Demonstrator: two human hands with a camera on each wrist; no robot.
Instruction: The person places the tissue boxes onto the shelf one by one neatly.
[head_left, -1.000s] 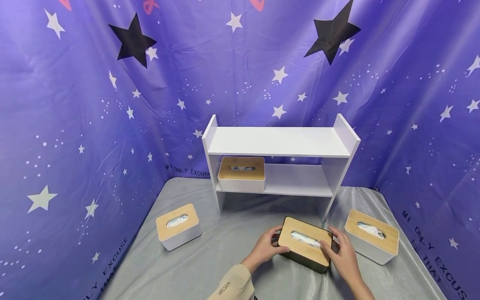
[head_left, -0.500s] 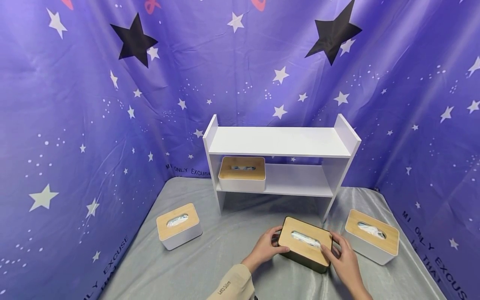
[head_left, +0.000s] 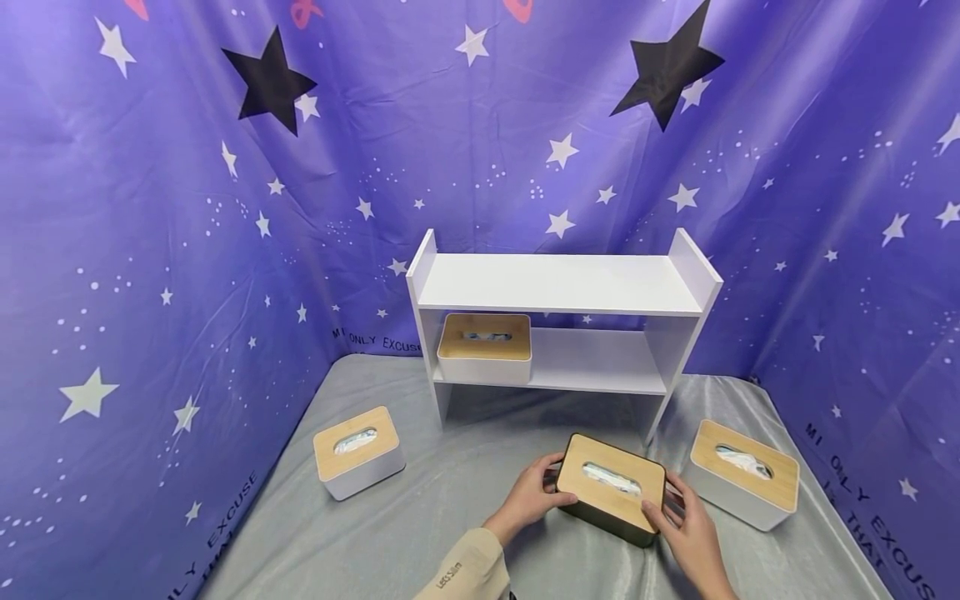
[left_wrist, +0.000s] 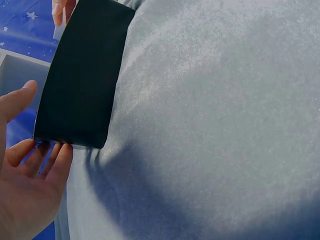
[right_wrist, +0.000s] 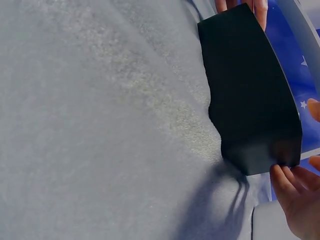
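on the purple star-printed backdrop (head_left: 150, 250), low at the left, runs white lettering that reads "mi only excuse"; the same words climb the right-hand drape, partly cut off as "mi only excus". down by the left edge of the grey cloth (head_left: 420, 533) more letters spell "excuse". a white tissue box (head_left: 357, 452) with a wooden lid sits on the cloth at the left. the beige sleeve (head_left: 465, 575) carries a small label, too tiny to read surely. the left hand (head_left: 531, 494) curls round the left end of the black tissue box (head_left: 611, 487), thumb on the wooden lid, fingers against the end wall. that box stands on the cloth in front of the white shelf (head_left: 558, 283), its long axis running left to right, slightly skewed so the right end sits nearer the person, the tissue slot facing up. the right hand (head_left: 686, 521) clasps the right end likewise. another wooden-lidded box (head_left: 484, 346) rests on the shelf's lower level, at its left; a third white one (head_left: 742, 473) lies at the far right.
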